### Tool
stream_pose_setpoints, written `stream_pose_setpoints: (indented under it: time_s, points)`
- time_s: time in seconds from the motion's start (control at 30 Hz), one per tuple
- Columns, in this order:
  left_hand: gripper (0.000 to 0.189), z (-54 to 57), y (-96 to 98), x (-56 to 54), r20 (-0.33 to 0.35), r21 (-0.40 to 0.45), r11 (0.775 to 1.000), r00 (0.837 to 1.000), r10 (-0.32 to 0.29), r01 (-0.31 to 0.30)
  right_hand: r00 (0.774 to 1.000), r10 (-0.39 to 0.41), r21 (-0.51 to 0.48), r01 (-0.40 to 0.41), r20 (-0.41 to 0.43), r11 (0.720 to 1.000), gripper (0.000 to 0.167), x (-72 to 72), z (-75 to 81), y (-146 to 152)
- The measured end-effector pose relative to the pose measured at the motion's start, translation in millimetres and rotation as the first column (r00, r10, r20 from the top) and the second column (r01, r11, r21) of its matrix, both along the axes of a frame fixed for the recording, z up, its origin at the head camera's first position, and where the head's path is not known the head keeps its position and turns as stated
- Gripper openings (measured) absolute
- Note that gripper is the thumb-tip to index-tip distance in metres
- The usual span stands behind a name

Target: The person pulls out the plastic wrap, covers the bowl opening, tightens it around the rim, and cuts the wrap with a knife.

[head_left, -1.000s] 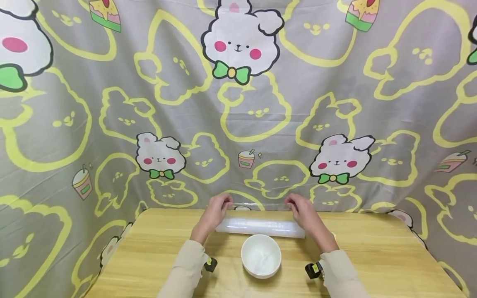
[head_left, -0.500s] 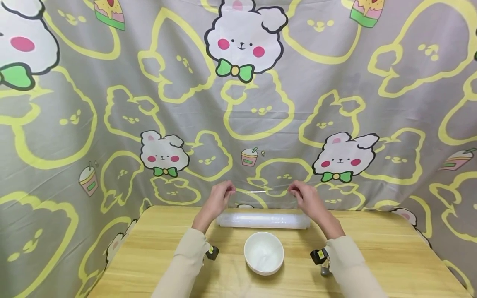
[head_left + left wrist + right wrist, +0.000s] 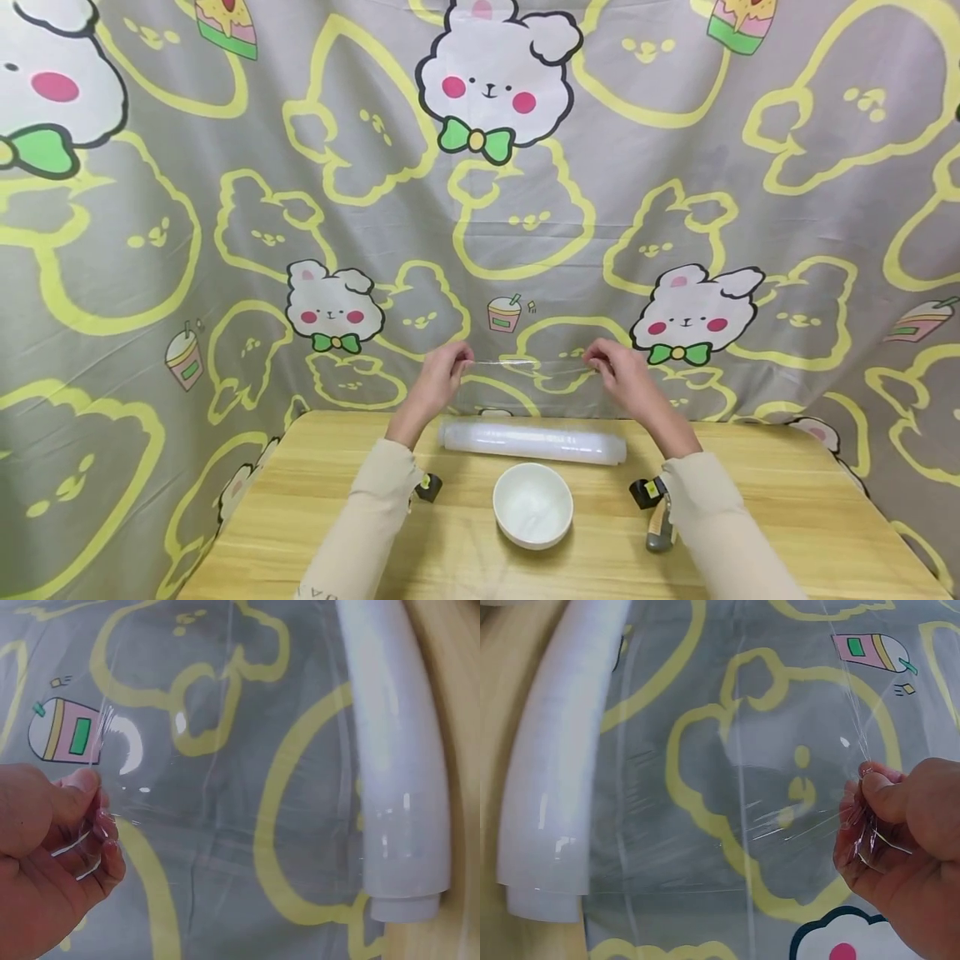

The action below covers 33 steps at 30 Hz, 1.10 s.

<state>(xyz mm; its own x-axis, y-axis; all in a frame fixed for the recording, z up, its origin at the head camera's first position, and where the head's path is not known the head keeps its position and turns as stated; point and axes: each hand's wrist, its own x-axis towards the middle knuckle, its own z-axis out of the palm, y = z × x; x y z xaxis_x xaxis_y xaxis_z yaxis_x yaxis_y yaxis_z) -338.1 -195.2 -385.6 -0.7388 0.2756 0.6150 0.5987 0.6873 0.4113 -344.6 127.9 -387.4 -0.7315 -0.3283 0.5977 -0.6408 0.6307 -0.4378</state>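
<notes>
A clear sheet of plastic wrap (image 3: 217,795) stretches between both hands and runs down to its roll (image 3: 532,441), which lies crosswise at the back of the table. My left hand (image 3: 444,375) pinches one upper corner between thumb and fingers; in the left wrist view the film bunches at the fingertips (image 3: 84,780). The other corner is pinched by my right hand (image 3: 618,375), where crumpled film shows in the curled fingers in the right wrist view. Both hands are raised above and behind the roll. A white bowl (image 3: 533,507) stands upright in front of the roll, between the forearms.
A box cutter-like tool with a grey end (image 3: 660,529) lies on the wooden table (image 3: 787,517), partly hidden by the right wrist's black camera (image 3: 647,492). A patterned grey curtain (image 3: 525,208) hangs right behind the table's back edge and around both sides.
Both hands have risen together, drawing more wrap up from the roll. The roll and bowl stay on the table, and the tool beside the right wrist has come into view.
</notes>
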Motion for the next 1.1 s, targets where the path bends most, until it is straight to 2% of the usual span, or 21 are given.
stream_pose_setpoints:
  time_s: [0.17,0.33,0.57,0.77,0.9,1.1]
  points:
    - [0.012,6.6,0.2,2.8,-0.042,0.014,1.000,0.999,0.003,-0.003,1.000,-0.002,-0.009,0.002,-0.001,1.000,0.012,-0.9,8.2,0.2]
    - [0.009,13.8,0.5,5.0,0.004,0.028,0.999,1.000,0.024,-0.024,0.999,0.003,-0.012,-0.002,0.037,1.000,0.012,-2.6,14.6,0.5]
    - [0.007,25.3,2.9,6.6,0.003,0.036,0.999,1.000,0.020,-0.020,1.000,0.014,-0.039,-0.014,0.000,0.999,0.012,-5.5,23.3,4.9]
    - [0.007,32.3,5.6,10.4,0.003,0.035,0.999,1.000,0.020,-0.020,0.999,0.028,-0.040,-0.027,0.030,0.999,0.012,-6.2,30.6,8.5]
    - [0.008,38.7,6.4,12.3,-0.028,0.030,1.000,1.000,0.003,-0.002,0.999,0.022,-0.041,-0.020,0.043,0.999,0.012,-3.0,36.1,9.7]
    - [0.007,47.1,3.4,16.2,-0.038,0.029,0.999,0.999,-0.013,0.014,1.000,0.029,-0.031,-0.029,-0.006,0.999,0.012,8.8,44.4,9.1]
